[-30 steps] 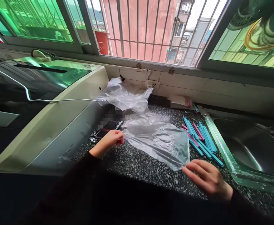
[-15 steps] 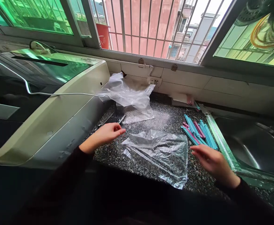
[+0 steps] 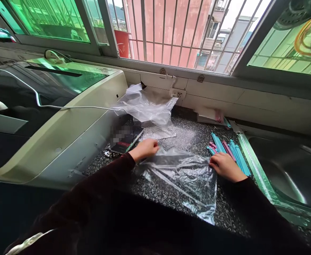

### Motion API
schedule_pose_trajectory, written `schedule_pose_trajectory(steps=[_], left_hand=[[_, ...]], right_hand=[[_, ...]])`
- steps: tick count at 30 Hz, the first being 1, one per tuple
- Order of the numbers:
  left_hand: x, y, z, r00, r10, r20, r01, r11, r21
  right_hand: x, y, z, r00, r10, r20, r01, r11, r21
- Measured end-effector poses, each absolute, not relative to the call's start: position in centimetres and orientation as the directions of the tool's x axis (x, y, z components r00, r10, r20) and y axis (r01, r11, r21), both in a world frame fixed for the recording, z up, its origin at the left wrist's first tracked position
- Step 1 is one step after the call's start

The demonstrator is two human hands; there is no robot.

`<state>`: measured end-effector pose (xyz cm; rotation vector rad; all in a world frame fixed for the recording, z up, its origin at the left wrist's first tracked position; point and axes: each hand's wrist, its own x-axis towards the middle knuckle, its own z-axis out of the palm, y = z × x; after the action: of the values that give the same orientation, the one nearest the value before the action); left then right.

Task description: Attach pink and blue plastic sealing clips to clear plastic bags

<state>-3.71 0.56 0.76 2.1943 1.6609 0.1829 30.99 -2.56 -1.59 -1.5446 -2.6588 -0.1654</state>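
Note:
A clear plastic bag (image 3: pixel 182 177) lies spread and wrinkled on the speckled dark counter in front of me. My left hand (image 3: pixel 147 148) pinches its upper left edge, fingers closed. At its upper right corner my right hand (image 3: pixel 226 165) is closed on the plastic too, thumb against fingers. Just behind my right hand rests a heap of blue and pink slim sticks (image 3: pixel 233 152), partly hidden by that hand. A phone (image 3: pixel 126 140) lies beyond my left forearm, its screen lit.
More crumpled plastic bags (image 3: pixel 152 111) lie at the back below a wall socket (image 3: pixel 177 93). A white cable (image 3: pixel 86 106) runs over the large appliance (image 3: pixel 102 102) on the left. To the right is a steel sink (image 3: pixel 285 166). A flat packet (image 3: pixel 210 116) rests by the wall.
Both hands have moved inward, my left to the right and my right to the left and up, and their fingers have closed on the bag's upper corners. More of the phone shows.

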Motion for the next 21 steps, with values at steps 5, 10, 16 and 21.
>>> schedule_pose_trajectory(steps=[5,10,16,21], left_hand=[[-5.0,3.8,2.1,0.077,0.991,0.107,0.904,-0.115,0.412],[-4.0,3.5,2.0,0.042,0.96,0.278,0.872,-0.171,0.459],[-4.1,-3.4,-1.6,0.541,0.773,0.332,0.721,-0.629,0.29],[-5.1,-7.9,-4.0,0.606,0.719,0.342,0.712,-0.681,0.17]], right_hand=[[31.3,-2.6,-1.7,-0.497,0.83,0.255,0.868,0.477,0.138],[30.8,-3.3,-1.1,-0.433,0.83,0.352,0.9,0.377,0.219],[32.4,-5.1,0.7,-0.436,0.847,0.303,0.893,0.364,0.266],[28.6,-2.7,5.0,-0.261,0.946,0.19,0.965,0.257,0.044]])
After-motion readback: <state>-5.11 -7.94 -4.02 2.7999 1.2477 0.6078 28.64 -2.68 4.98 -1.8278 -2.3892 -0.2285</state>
